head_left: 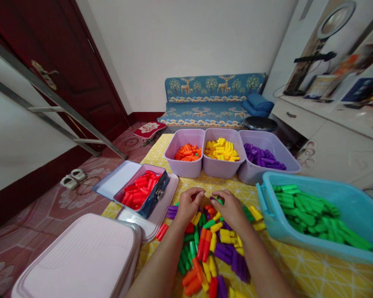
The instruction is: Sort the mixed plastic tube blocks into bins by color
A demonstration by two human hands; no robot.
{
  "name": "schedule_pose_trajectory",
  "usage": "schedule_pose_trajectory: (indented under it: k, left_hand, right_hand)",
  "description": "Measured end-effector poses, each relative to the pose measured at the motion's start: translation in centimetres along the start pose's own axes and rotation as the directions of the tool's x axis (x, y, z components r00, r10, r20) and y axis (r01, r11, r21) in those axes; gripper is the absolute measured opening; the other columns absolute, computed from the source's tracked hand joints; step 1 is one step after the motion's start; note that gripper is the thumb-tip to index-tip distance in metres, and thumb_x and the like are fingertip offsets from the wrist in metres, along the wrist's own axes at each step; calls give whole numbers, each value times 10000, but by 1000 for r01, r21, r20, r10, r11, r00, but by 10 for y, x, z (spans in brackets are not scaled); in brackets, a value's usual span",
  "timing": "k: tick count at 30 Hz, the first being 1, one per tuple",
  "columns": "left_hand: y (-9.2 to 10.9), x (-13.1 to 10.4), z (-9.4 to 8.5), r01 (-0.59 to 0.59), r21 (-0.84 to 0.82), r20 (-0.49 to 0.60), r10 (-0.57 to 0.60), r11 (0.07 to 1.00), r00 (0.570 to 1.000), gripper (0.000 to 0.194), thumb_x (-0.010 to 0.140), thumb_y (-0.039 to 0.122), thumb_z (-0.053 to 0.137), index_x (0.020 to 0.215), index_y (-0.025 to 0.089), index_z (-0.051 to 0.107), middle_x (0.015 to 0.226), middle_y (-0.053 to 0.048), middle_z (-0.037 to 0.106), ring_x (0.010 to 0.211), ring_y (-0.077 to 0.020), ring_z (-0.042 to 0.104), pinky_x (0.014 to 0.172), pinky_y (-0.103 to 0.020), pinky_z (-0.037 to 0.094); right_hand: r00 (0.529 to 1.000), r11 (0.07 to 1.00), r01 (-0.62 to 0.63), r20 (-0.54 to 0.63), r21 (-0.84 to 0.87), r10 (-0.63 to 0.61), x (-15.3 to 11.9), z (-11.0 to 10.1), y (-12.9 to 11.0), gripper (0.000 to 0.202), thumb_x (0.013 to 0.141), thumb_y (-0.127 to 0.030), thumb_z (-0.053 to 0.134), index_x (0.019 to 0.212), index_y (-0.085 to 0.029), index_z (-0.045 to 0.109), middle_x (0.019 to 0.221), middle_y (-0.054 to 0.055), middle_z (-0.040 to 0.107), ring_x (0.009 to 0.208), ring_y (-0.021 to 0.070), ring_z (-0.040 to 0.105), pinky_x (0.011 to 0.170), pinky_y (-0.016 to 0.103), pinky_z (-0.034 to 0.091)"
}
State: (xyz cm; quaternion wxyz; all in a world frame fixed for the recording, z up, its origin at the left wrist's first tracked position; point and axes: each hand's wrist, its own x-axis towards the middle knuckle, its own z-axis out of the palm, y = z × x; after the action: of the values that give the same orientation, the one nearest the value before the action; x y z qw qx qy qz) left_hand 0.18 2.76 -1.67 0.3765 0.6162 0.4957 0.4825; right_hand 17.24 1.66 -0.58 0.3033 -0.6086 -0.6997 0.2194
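Observation:
Over a pile of small plastic tube-shaped pieces (206,244) in red, orange, yellow, green and purple, both hands are held close together with a narrow gap between them. My left hand (189,203) is closed, thumb and forefinger pinched; anything in the pinch is too small to make out. My right hand (230,207) curls its fingers toward the left one, also closed. Dark green and purple bits show at its fingertips, but whether they are held or lie behind is unclear. Orange-red pieces (209,211) lie just below, between the hands.
Lilac bins hold orange pieces (188,152), yellow pieces (222,150) and purple pieces (262,157). A turquoise tub (298,244) with green pieces stands right. Left are an open tin box (157,200) of red pieces and pale pink lids (81,256). A yellow patterned cloth (329,269) covers the table.

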Motion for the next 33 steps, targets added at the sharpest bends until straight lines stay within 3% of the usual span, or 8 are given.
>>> schedule_pose_trajectory:
  k: [3,11,17,21,23,26,30,33]
  left_hand:
    - [0,0,0,-26,31,8,26,999,1000,188,840,263,573,905,161,717,900,-73,728,848,-186,665,775,-290,523]
    - [3,-1,-1,-109,158,59,101,981,993,178,829,181,564,905,177,724,899,-64,716,869,-180,656,814,-292,503]
    - [2,-1,-1,-122,175,78,109,977,991,178,837,184,561,909,174,723,893,-64,715,859,-179,656,805,-290,499]
    - [4,0,-2,-133,183,81,120,974,989,176,826,156,565,904,170,722,891,-62,715,851,-176,652,797,-287,497]
    - [5,0,-2,-135,190,79,122,973,989,178,818,142,568,905,168,721,889,-60,716,847,-174,652,789,-284,496]
    - [5,0,-2,-136,196,75,124,971,989,180,815,137,567,903,169,721,887,-55,717,848,-172,653,786,-280,494]
    - [4,0,-1,-142,200,79,129,969,989,186,816,129,563,902,173,722,882,-49,715,836,-165,653,777,-273,493]
    - [2,0,0,-140,199,78,127,970,989,186,816,128,564,904,170,722,883,-53,715,840,-166,654,782,-274,493]
  right_hand:
    - [998,996,24,61,87,-30,-1,1,-9,263,768,-148,565,1001,-196,677,974,49,659,807,164,627,789,297,501]
    - [995,931,-89,12,-353,99,-1,-16,3,258,753,-196,633,1004,-201,694,994,102,642,870,264,648,726,345,475]
    - [992,985,-113,-48,129,120,2,-14,-5,243,732,-155,605,967,-175,662,895,69,675,738,196,648,687,321,505]
    - [935,699,22,-262,715,239,-2,-34,-39,316,785,-311,647,1077,-193,626,861,36,679,703,161,652,695,324,542]
    - [790,495,279,-490,823,369,-5,-49,-53,228,816,-312,641,1024,-221,621,911,12,677,792,134,660,813,322,536]
    - [633,283,496,-565,821,529,-8,-68,-57,100,862,-320,601,884,-223,599,928,-1,668,908,110,660,939,302,497]
    - [608,55,555,-450,830,654,-7,-80,-49,258,949,-367,425,825,-197,575,974,30,678,998,114,656,967,305,490]
    - [674,-3,473,-360,881,645,-6,-77,-47,347,950,-448,367,904,-194,598,1045,46,677,983,136,662,857,312,532]
